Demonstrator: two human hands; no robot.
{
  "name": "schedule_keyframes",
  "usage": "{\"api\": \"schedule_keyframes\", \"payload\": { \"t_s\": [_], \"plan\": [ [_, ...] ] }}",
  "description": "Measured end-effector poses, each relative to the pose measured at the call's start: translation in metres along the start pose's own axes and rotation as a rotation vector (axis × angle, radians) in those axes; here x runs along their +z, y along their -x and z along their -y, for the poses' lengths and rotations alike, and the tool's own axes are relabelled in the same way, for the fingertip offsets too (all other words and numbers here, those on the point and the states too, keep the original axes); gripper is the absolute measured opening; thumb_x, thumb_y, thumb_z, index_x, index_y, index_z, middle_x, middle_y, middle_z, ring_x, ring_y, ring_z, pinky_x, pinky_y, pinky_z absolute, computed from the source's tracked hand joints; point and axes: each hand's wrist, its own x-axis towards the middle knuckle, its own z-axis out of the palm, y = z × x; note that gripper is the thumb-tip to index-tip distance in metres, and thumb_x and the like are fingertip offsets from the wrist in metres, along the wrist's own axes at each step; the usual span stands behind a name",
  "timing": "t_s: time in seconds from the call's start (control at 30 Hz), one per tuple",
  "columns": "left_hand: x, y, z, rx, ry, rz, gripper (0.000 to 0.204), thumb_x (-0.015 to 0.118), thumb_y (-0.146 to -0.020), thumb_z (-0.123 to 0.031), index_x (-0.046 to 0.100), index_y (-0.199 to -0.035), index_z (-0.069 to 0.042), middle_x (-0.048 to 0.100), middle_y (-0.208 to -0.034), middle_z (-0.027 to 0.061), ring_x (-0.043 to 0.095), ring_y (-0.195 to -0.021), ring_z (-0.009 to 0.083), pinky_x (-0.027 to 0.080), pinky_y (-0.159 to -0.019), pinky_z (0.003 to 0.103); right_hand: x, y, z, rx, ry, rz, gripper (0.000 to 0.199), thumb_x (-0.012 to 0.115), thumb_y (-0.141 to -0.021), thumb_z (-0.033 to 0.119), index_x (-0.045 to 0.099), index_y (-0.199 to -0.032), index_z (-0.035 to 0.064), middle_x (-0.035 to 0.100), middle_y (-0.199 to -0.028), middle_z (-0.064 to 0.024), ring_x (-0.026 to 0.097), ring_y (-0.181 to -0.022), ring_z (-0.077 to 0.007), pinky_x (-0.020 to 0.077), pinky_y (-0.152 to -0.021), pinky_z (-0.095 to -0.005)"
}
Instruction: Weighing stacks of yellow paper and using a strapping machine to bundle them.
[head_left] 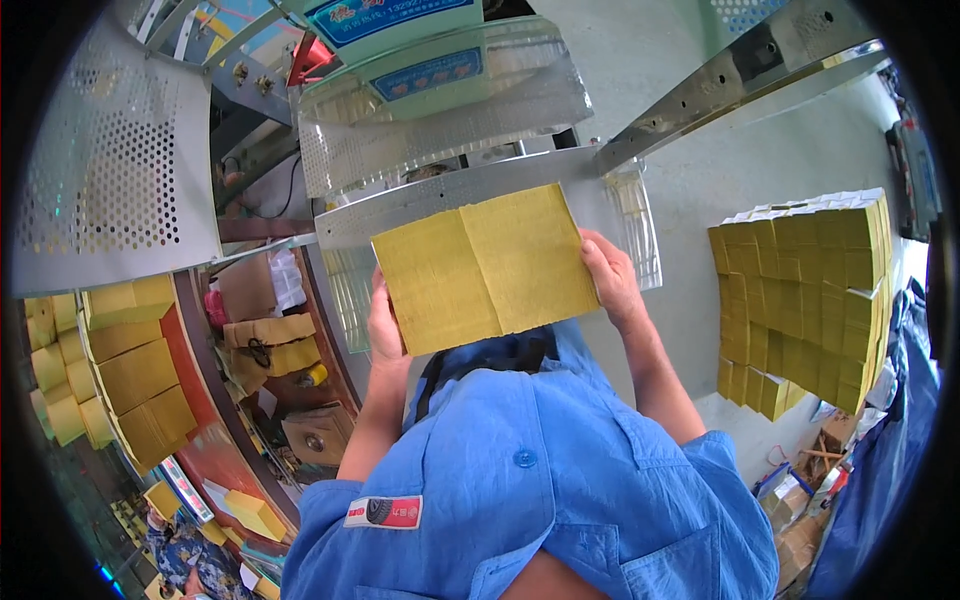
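Observation:
My two hands hold a wide rectangle of yellow paper (485, 270) level in front of my waist. A crease or seam runs down its middle, and its edges look slightly rough. How thick it is cannot be made out from above. My left hand (386, 322) grips the left short edge, with most of its fingers hidden beneath. At the opposite edge my right hand (612, 275) has its thumb along the side and the other fingers curled under. Just beyond the paper is a metal machine ledge (400, 205), below a clear plastic cover (445, 110).
Bundled yellow paper stands in a tall stack (800, 300) on the floor at right. A slanting metal beam (740, 85) juts in at upper right. Left are a perforated metal panel (110, 190), a cluttered shelf (275, 350) and more yellow bundles (150, 390). Another person (190, 550) is at lower left.

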Motion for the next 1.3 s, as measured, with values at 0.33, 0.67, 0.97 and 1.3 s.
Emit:
{"api": "schedule_keyframes", "payload": {
  "t_s": [0.33,0.67,0.97,1.3],
  "plan": [
    [0.019,-0.016,0.014,-0.025,0.099,-0.043,0.044,0.036,-0.103,-0.040,0.048,-0.132,-0.009,0.058,-0.122,0.0056,0.058,-0.112,0.0178,0.048,-0.094,0.033,0.038,-0.013,-0.003,0.021,-0.520,-0.009,0.044,0.049,-0.100,0.028,0.048,-0.134,0.0008,0.057,-0.124,-0.0063,0.051,-0.115,-0.0141,0.0394,-0.100,-0.0297],
    [0.070,-0.113,-0.002,0.110,0.083,0.106,0.055,0.040,-0.101,-0.048,0.049,-0.133,-0.005,0.055,-0.130,0.0080,0.054,-0.118,0.0207,0.045,-0.099,0.035,-0.006,-0.109,0.036,-0.050,-0.456,0.024,0.047,0.050,-0.098,0.032,0.049,-0.134,0.0025,0.058,-0.124,-0.0052,0.052,-0.115,-0.0144,0.0397,-0.099,-0.0289],
    [0.075,-0.135,-0.007,0.007,-0.021,0.044,0.068,0.056,-0.094,-0.054,0.045,-0.137,-0.002,0.051,-0.135,0.0116,0.049,-0.125,0.0219,0.041,-0.103,0.035,-0.004,-0.121,0.039,-0.018,-0.429,-0.036,0.050,0.046,-0.100,0.038,0.048,-0.137,0.0039,0.056,-0.129,-0.0066,0.053,-0.118,-0.0173,0.0405,-0.101,-0.0321],
    [0.072,-0.127,-0.003,0.111,0.037,0.107,0.060,0.056,-0.096,-0.046,0.046,-0.139,-0.006,0.051,-0.137,0.0065,0.048,-0.126,0.0181,0.038,-0.106,0.034,-0.004,-0.120,0.042,0.019,-0.455,-0.020,0.052,0.045,-0.099,0.039,0.047,-0.138,0.0047,0.055,-0.131,-0.0082,0.052,-0.121,-0.0193,0.0410,-0.101,-0.0333]
  ]
}}
